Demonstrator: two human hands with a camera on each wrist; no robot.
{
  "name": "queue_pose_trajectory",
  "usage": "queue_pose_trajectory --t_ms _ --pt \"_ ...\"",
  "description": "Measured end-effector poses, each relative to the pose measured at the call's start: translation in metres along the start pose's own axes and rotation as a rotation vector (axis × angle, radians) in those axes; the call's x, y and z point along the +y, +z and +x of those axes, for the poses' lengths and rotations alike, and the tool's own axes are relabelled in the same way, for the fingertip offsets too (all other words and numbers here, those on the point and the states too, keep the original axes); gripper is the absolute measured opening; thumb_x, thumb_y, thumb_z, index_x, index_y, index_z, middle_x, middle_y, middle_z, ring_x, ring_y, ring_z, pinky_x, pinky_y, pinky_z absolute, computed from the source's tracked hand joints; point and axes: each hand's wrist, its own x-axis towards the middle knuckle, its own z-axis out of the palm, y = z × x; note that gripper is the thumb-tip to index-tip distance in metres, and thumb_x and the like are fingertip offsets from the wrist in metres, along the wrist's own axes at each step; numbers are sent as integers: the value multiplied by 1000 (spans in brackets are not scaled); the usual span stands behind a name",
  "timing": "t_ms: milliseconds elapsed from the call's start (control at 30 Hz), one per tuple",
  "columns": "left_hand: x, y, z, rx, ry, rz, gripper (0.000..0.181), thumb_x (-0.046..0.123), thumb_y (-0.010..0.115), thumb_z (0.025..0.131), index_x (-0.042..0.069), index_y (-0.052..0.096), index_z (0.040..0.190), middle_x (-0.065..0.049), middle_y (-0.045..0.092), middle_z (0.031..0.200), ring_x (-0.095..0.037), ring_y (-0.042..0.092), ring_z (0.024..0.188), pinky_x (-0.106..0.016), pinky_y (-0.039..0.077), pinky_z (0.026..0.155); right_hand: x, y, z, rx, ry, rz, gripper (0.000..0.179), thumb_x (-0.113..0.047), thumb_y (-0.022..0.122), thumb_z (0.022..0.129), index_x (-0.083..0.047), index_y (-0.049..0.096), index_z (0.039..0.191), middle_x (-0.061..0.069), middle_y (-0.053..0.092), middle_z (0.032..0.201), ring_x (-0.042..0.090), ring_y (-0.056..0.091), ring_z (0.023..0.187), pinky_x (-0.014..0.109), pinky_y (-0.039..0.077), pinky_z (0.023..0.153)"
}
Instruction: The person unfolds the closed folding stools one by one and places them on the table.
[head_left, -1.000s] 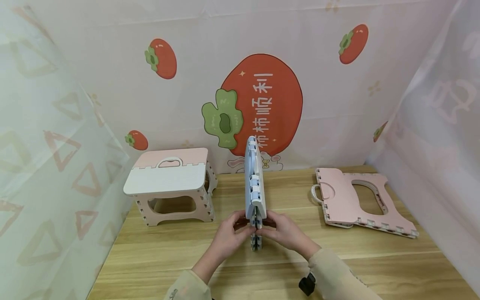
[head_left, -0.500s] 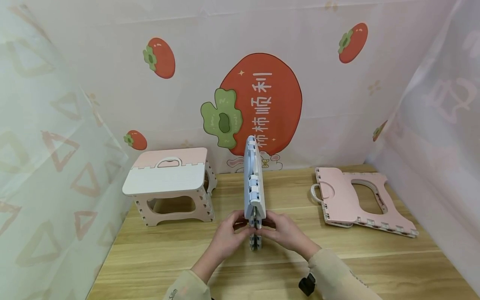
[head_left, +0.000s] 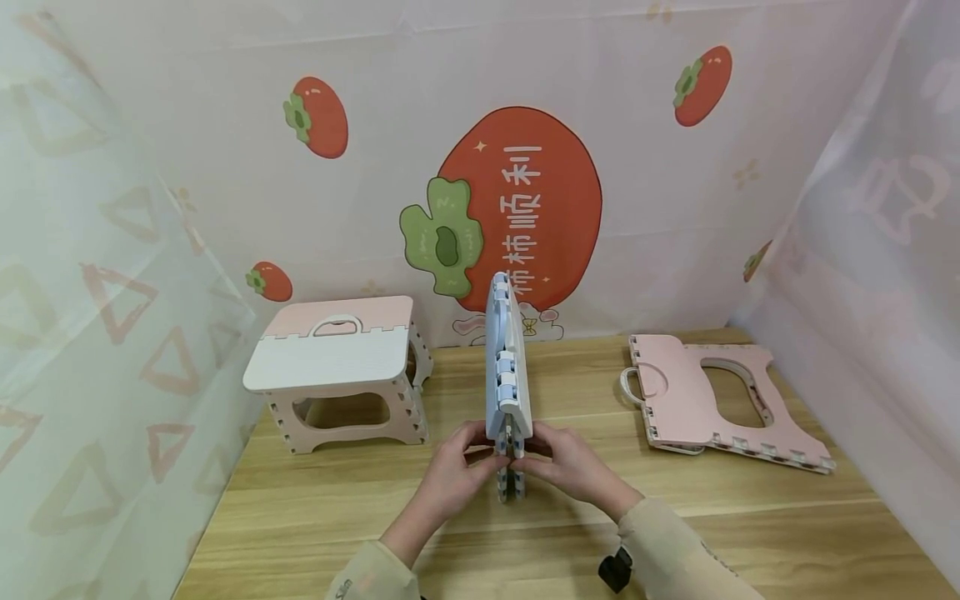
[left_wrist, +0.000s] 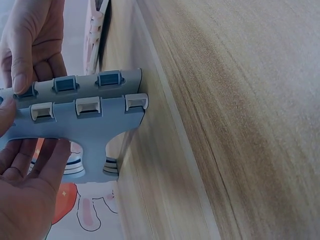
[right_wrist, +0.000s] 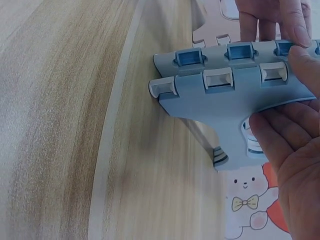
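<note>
A blue and white folding stool [head_left: 507, 367], nearly folded flat, stands upright on the table at the centre of the head view. Its two leg panels sit close together, with a narrow gap between them. My left hand [head_left: 453, 473] holds the left panel, thumb at the near hinged edge and fingers through the cut-out. On the opposite side, my right hand [head_left: 576, 468] grips the other panel the same way. Blue and white hinge pieces line the stool edge [left_wrist: 89, 106] in the left wrist view. In the right wrist view a leg panel [right_wrist: 212, 102] shows its lower corner.
At the left stands an unfolded pink and white stool [head_left: 330, 358]. A pink folded stool [head_left: 678, 396] lies flat at the right. Printed cloth walls [head_left: 360, 208] enclose the wooden table [head_left: 315, 533] at the back and sides. A black device [head_left: 615, 570] hangs by the right sleeve.
The lower parts of the blue and white stool's two halves have spread very slightly apart. Both hands keep their grip, nearly still.
</note>
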Motion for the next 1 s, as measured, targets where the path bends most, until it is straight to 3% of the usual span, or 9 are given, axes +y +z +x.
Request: queue_pose_trajectory --t_ms 200,533,767,1000 --pt "1 -2 -2 8 6 3 43 19 78 93 11 62 132 -5 64 127 -26 62 120 -35 57 97 2 -1 -1 -5 -1 25 50 -21 73 96 -5 57 141 15 67 133 33 66 121 42 54 102" --pt "2 -5 -4 18 37 20 39 17 77 93 12 63 129 -4 64 126 -26 62 119 -34 58 95 0 -3 -3 1 20 25 51 -19 74 95 -3 57 140 17 66 134 32 66 121 36 54 102" --pt "1 -8 -4 11 24 -5 38 18 77 93 13 63 128 -4 64 126 -27 62 120 -41 58 96 2 -4 -4 6 26 25 48 -21 73 96 -3 58 139 19 66 134 34 66 121 37 55 101" --pt "-1 -11 -5 18 21 -7 38 17 78 92 14 64 127 -3 64 125 -26 62 119 -36 58 95 3 -6 -4 14 15 19 49 -21 72 97 -2 58 140 20 66 133 35 66 120 38 56 99"
